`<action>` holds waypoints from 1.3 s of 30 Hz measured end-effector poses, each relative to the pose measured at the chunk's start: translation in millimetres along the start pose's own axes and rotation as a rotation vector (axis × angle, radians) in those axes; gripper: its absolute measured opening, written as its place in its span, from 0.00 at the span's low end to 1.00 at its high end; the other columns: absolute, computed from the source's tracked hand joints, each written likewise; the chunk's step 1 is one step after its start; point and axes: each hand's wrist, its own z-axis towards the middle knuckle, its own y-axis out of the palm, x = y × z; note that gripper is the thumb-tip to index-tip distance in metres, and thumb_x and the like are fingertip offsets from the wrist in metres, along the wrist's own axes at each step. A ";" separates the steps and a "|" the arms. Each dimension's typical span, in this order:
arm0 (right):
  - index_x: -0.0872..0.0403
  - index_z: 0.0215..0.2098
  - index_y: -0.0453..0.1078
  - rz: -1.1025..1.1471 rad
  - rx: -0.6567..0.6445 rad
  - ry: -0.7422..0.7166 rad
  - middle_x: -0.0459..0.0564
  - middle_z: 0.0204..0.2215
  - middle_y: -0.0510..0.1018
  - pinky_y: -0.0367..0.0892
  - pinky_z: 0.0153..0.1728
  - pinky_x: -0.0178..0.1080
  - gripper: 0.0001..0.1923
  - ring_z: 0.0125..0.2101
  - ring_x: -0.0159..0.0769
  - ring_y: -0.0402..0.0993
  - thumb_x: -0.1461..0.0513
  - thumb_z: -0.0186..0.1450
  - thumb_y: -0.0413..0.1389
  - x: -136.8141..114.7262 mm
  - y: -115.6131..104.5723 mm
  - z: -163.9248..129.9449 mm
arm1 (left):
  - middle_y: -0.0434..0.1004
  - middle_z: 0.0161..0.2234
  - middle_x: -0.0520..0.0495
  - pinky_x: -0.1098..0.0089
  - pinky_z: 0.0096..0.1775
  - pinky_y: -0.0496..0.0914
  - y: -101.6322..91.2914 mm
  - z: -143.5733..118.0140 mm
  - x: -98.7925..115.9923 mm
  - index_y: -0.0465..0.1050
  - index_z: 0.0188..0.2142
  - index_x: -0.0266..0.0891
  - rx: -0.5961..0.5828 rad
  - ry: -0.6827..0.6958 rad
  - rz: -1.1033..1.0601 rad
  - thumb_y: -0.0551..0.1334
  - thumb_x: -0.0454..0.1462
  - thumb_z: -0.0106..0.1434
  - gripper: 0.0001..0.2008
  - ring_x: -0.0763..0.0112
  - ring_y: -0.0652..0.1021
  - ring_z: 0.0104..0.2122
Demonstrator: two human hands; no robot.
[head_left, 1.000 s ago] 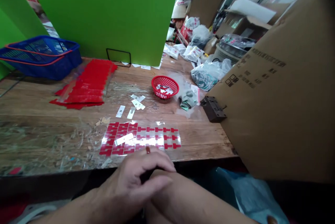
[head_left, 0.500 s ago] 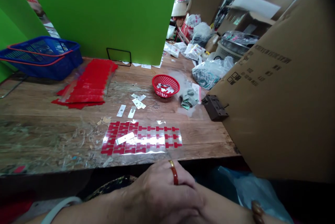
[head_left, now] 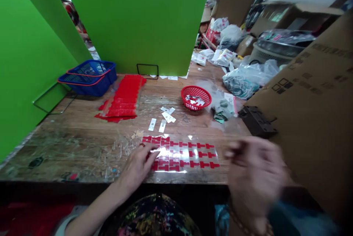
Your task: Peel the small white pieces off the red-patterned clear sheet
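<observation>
A clear plastic sheet with rows of red T-shaped stickers lies at the near edge of the wooden table. My left hand rests flat on the sheet's left end, fingers spread, a ring on one finger. My right hand is raised just right of the sheet, blurred by motion, fingers curled loosely with nothing visibly in them. Small white strips lie just beyond the sheet.
A small red basket with white pieces sits behind the strips. A stack of red sheets and a blue basket lie far left. A dark metal block and a big cardboard panel stand right. Green boards back the table.
Both hands were clasped together below the table edge; now they have separated, the left landing on the sticker sheet, the right lifted to its right. The view shifted left.
</observation>
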 end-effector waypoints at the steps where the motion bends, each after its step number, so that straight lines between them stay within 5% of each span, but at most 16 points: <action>1: 0.55 0.39 0.68 -0.054 -0.076 0.046 0.47 0.31 0.72 0.66 0.28 0.34 0.09 0.29 0.32 0.68 0.60 0.63 0.53 10.7 6.9 -3.3 | 0.73 0.34 0.46 0.64 0.39 0.66 1.9 3.5 -9.9 0.69 0.41 0.41 -0.002 -0.052 0.040 0.53 0.41 0.63 0.11 0.65 0.73 0.34; 4: 0.55 0.34 0.68 -0.214 -0.342 0.194 0.47 0.27 0.71 0.64 0.28 0.34 0.08 0.28 0.33 0.67 0.58 0.63 0.52 52.2 22.4 -20.3 | 0.71 0.32 0.45 0.64 0.38 0.66 11.5 9.7 -26.0 0.70 0.39 0.39 -0.064 -0.121 0.153 0.57 0.42 0.60 0.11 0.62 0.72 0.34; 10: 0.54 0.34 0.68 -0.318 -0.492 0.190 0.48 0.29 0.73 0.65 0.33 0.36 0.09 0.31 0.36 0.69 0.58 0.63 0.50 101.5 28.8 -49.8 | 0.68 0.31 0.45 0.67 0.36 0.64 25.3 12.0 -29.0 0.69 0.34 0.39 -0.113 -0.127 0.225 0.58 0.41 0.58 0.08 0.64 0.71 0.33; 14: 0.54 0.34 0.68 -0.398 -0.516 0.089 0.50 0.31 0.73 0.64 0.36 0.38 0.08 0.33 0.37 0.69 0.60 0.64 0.49 101.2 29.4 -53.4 | 0.67 0.30 0.46 0.69 0.35 0.63 28.8 14.9 -30.0 0.67 0.29 0.39 -0.131 -0.142 0.200 0.59 0.37 0.58 0.04 0.65 0.70 0.33; 20: 0.53 0.33 0.68 -0.400 -0.554 0.022 0.50 0.31 0.71 0.64 0.36 0.38 0.07 0.34 0.38 0.68 0.62 0.64 0.49 91.3 30.4 -55.9 | 0.70 0.33 0.46 0.68 0.37 0.63 25.4 20.2 -29.4 0.68 0.37 0.40 -0.170 -0.167 0.142 0.59 0.36 0.56 0.08 0.64 0.71 0.35; 31: 0.53 0.40 0.67 -0.519 -0.692 0.008 0.51 0.34 0.68 0.63 0.37 0.40 0.08 0.35 0.38 0.66 0.65 0.65 0.47 75.2 22.5 -80.4 | 0.66 0.27 0.50 0.70 0.32 0.61 32.3 19.6 -23.5 0.62 0.26 0.40 -0.140 -0.113 0.114 0.56 0.33 0.57 0.04 0.67 0.69 0.30; 35: 0.52 0.38 0.67 -0.564 -0.672 -0.014 0.51 0.33 0.67 0.62 0.37 0.40 0.08 0.34 0.39 0.65 0.65 0.65 0.47 80.1 25.0 -83.3 | 0.67 0.25 0.52 0.70 0.31 0.63 35.0 14.6 -11.9 0.61 0.26 0.41 -0.063 -0.107 -0.148 0.54 0.35 0.60 0.06 0.69 0.71 0.28; 39: 0.53 0.35 0.67 -0.574 -0.674 -0.007 0.50 0.32 0.67 0.61 0.35 0.39 0.07 0.33 0.37 0.65 0.66 0.65 0.47 80.3 26.6 -81.9 | 0.72 0.25 0.52 0.69 0.31 0.69 44.4 14.1 -4.1 0.61 0.29 0.40 -0.119 -0.265 -0.625 0.55 0.38 0.60 0.06 0.69 0.76 0.27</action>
